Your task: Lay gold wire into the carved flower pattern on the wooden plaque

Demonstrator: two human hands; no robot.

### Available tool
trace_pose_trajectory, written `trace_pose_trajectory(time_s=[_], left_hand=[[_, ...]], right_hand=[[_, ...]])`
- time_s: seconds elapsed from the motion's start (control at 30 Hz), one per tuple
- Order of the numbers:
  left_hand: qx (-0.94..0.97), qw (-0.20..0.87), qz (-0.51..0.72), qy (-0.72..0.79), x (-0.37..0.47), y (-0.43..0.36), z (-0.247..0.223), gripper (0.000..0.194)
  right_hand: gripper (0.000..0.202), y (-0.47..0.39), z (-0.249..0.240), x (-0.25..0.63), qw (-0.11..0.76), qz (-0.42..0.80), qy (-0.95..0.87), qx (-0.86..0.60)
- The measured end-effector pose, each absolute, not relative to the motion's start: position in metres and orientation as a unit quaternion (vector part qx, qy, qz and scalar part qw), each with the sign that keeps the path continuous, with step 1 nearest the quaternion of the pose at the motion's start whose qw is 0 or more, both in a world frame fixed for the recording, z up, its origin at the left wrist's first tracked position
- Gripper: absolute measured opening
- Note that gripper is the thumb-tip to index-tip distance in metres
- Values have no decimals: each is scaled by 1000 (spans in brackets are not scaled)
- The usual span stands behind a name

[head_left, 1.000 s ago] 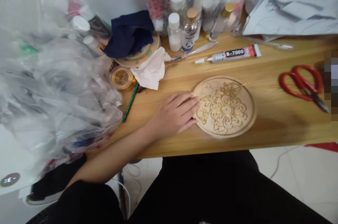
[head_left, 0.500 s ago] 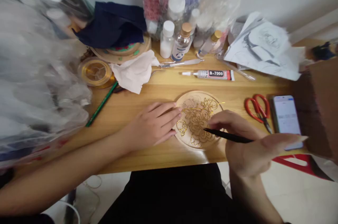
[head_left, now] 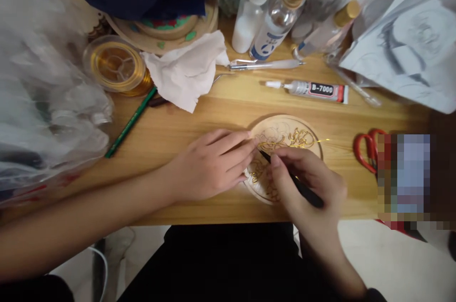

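Observation:
A round wooden disc [head_left: 286, 119] with a raised rim lies near the table's front edge, carrying a drawn flower pattern partly outlined in gold wire [head_left: 301, 137]. My left hand [head_left: 215, 164] rests flat on the disc's left edge, its fingers stretched out side by side. In my right hand [head_left: 317, 181] are slim black tweezers [head_left: 305, 192], held like a pen. Their tip touches or hovers just above the pattern, close to my left fingertips; which of the two I cannot tell. The right hand covers much of the disc's lower right part.
Behind the disc lie a glue tube [head_left: 318, 90] and a clear-handled pen-like tool [head_left: 267, 64]. Bottles [head_left: 272, 31] stand farther back. To the left are a wire spool [head_left: 116, 64], crumpled tissue [head_left: 188, 69] and a green pencil [head_left: 131, 124]. Red-handled pliers [head_left: 365, 150] lie right.
My right hand has turned and come down over the disc, bringing the tweezers' tip up and left to my left fingertips. The left hand keeps its place on the disc. The view has moved closer.

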State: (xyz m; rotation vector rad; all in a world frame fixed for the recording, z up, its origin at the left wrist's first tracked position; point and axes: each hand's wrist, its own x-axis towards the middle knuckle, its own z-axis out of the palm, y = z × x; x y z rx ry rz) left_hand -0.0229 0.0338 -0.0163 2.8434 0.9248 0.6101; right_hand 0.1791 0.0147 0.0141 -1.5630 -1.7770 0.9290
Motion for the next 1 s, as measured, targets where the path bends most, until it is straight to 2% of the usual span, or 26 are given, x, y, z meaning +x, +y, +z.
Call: trace_pose_trajectory(time_s=[0.23,0.67,1.0], left_hand=[[929,54,204,305,-23,33,-16,31],[929,54,200,306,-22,33,-17,29],[932,24,193,306,-21,32,-18,28]], right_hand=[[28,16,12,174,302,297,-701,-574],[32,14,8,169,277,179,-753,-570],[36,20,11,178,241,170,-811,-505]])
